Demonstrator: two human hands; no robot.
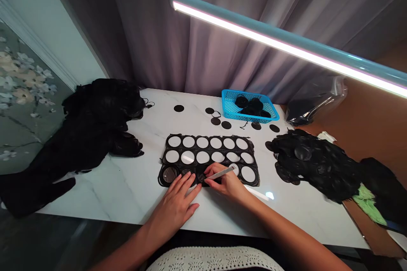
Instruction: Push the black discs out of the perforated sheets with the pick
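Observation:
A black sheet (210, 148) with rows of round cut-outs lies flat on the white marbled table; white table shows through most holes. Dark mesh-like discs fill some of its near-row circles, such as the disc (169, 174) at the left end. My left hand (179, 194) lies with fingers outstretched, its fingertips resting on the near edge of the sheet. In the pinch of my right hand (225, 182) is a slim silver-grey tool (221, 173), its tip low over a near-row circle. The tool's working end is hidden by my fingers.
Loose black discs (226, 125) and thin scraps lie behind the sheet. A blue basket (249, 118) holds more black pieces. Black heaps flank both sides, a dark cloth-like pile (92, 123) left and a disc pile (314, 165) right. A lit tube lamp (254, 31) hangs above.

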